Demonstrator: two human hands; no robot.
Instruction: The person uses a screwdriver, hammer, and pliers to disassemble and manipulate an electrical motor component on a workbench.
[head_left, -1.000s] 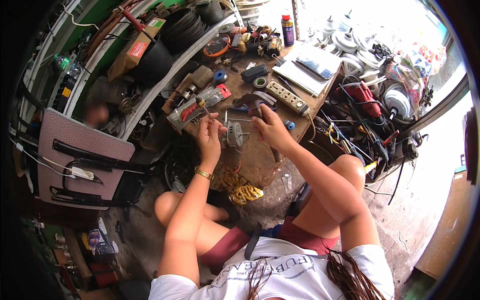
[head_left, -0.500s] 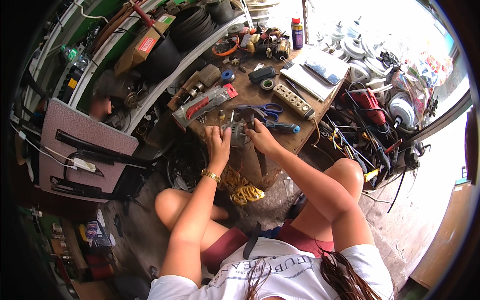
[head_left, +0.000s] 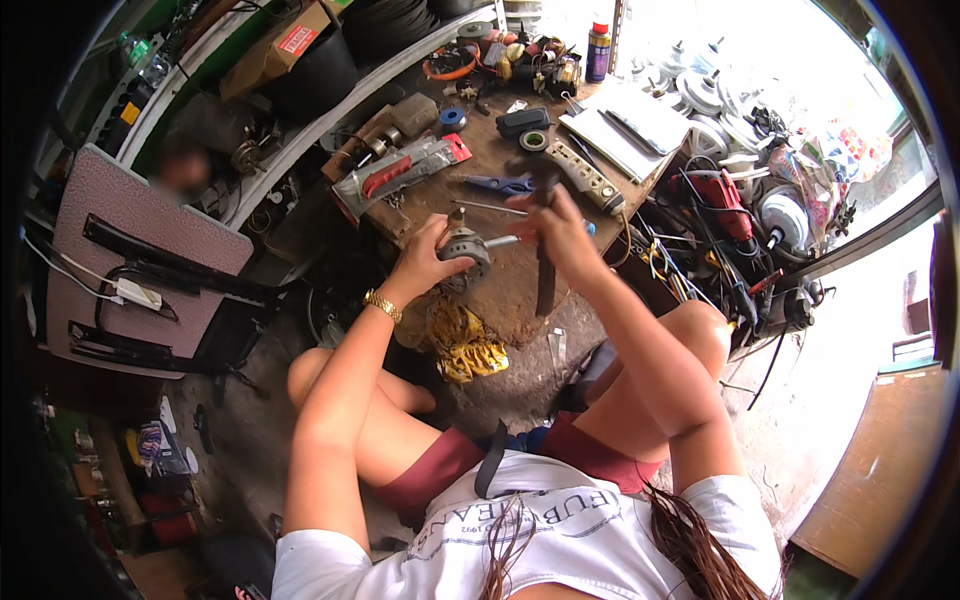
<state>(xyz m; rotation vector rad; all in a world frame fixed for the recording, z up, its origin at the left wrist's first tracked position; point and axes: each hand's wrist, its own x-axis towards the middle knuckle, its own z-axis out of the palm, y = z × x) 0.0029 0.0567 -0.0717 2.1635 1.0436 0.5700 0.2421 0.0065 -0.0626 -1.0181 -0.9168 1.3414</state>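
Observation:
My left hand [head_left: 425, 258] grips a round grey metal motor [head_left: 467, 254] by its side, low over the near end of the wooden table. A pale shaft juts from the motor toward the right. My right hand [head_left: 566, 238] is closed around a hammer [head_left: 546, 285], its dark head above the fist and its handle hanging below; the motion blurs it a little. The hammer stands just right of the shaft, and I cannot tell whether they touch. Behind the hands lie blue-handled scissors [head_left: 497, 183] and a screwdriver [head_left: 480, 206], its handle mostly hidden by my right hand.
On the table [head_left: 415, 215] are a packaged red-handled tool [head_left: 395, 178], a power strip [head_left: 585, 178], a tape roll [head_left: 534, 140], papers [head_left: 615, 140] and a spray can [head_left: 597, 55]. A crate of tools with a red drill [head_left: 722, 205] stands right. Yellow crumpled material [head_left: 470, 360] hangs at the near edge.
The motor has been tipped so its shaft points right instead of up. My right hand has lifted away to the right with the hammer, while the left keeps hold of the motor.

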